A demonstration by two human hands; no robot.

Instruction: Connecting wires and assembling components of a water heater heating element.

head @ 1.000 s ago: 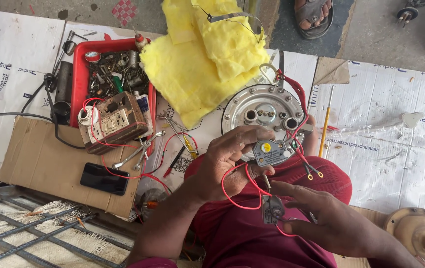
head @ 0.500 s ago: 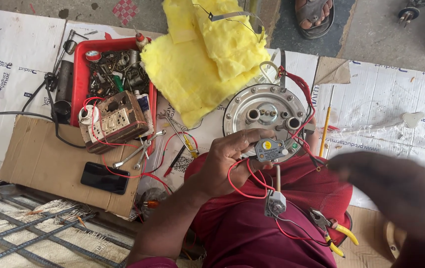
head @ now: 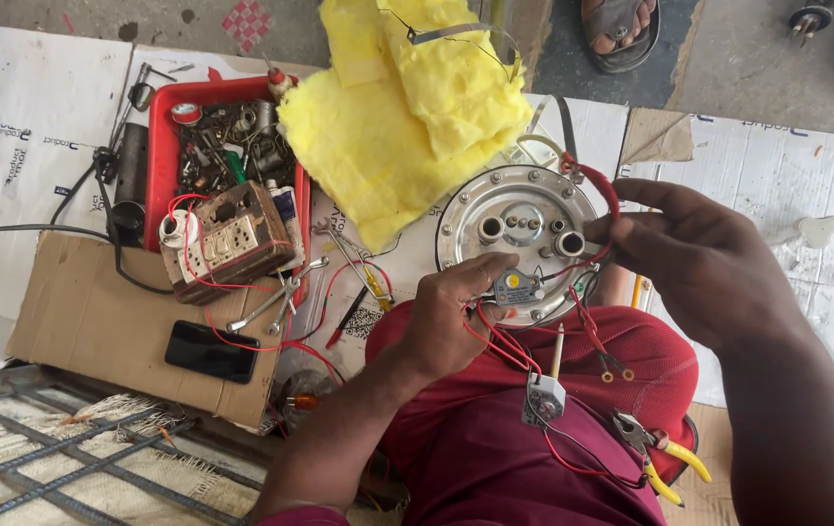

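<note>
1. Round metal plate [head: 519,226]: the landmark, resting against the person's knee, just below the yellow insulation [head: 407,107].
2. Left hand [head: 451,317]: at the plate's lower edge, fingers closed on a small grey thermostat [head: 517,286].
3. Right hand [head: 700,258]: at the plate's right rim, fingers pinching a red wire [head: 604,190].
4. Red tray [head: 227,180]: well left of the plate.
5. Pliers [head: 653,453]: below the plate, on the lap.

You are looking down at a rough grey concrete floor [head: 748,58] in bright, even daylight. White printed plastic sheets [head: 18,127] cover much of it, with a flattened brown cardboard sheet [head: 76,321] laid on top at your left. Rusty steel reinforcing bars [head: 37,429] cross a pale woven mat [head: 56,487] in the lower left corner.
</note>
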